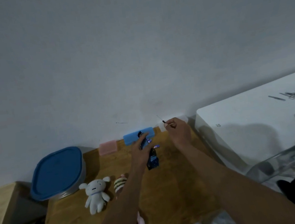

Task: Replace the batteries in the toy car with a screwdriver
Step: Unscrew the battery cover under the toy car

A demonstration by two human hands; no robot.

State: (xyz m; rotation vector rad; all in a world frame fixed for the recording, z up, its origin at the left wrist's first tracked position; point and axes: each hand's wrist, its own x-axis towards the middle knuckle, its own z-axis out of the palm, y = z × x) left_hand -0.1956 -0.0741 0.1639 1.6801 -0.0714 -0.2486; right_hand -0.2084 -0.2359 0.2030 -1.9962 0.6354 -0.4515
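Wooden tabletop (170,192) against grey wall. Round container with blue lid (57,172) at left rear. Blue case (132,134) at the wall. White plush (96,193) near front left. Left hand (141,152) gripping blue toy car (151,157), lifted off the wood. Right hand (179,132) pinching thin screwdriver (163,121), tip angled up-left. 2 small batteries, blurred, just beside car.

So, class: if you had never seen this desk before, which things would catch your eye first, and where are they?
The two hands at the far edge of the wooden table draw the eye: the right hand pinches a thin screwdriver near the wall, while the left hand holds the blue toy car. Next, the big blue-lidded container at the left, with a white plush toy beside it.
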